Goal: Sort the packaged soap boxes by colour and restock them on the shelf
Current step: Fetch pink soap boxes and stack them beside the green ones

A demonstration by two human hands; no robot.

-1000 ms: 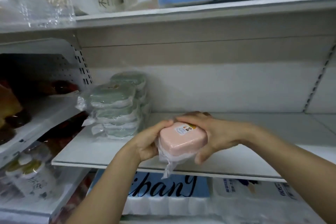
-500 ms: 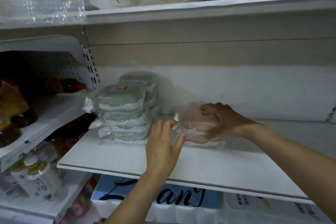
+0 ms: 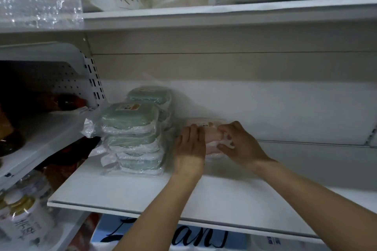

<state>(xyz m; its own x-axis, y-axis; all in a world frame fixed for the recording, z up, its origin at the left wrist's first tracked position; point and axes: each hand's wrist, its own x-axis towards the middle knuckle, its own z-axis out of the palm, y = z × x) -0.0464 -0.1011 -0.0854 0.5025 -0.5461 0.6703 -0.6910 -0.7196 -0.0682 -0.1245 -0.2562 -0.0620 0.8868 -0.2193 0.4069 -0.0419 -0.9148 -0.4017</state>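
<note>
A pink soap box (image 3: pixel 210 137) in clear wrap stands deep on the white shelf (image 3: pixel 142 191), right of the green ones, on top of another pink pack (image 3: pixel 214 155). My left hand (image 3: pixel 190 149) presses its straight fingers against the box's left side. My right hand (image 3: pixel 239 145) curls its fingers round the box's right end and its loose wrap. Two stacks of green soap boxes stand at the shelf's left: a front stack (image 3: pixel 130 132) and one behind it (image 3: pixel 150 96).
The back panel (image 3: pixel 265 108) is close behind the pink box. A perforated divider (image 3: pixel 92 79) bounds the shelf on the left, with dark bottles beyond. Packaged goods fill the upper shelf (image 3: pixel 204 14), and blue packs (image 3: pixel 169 238) lie below.
The pink box went from in front of the shelf edge to the back of the shelf beside the green stacks. Both hands now sit at its sides, the left one newly against it.
</note>
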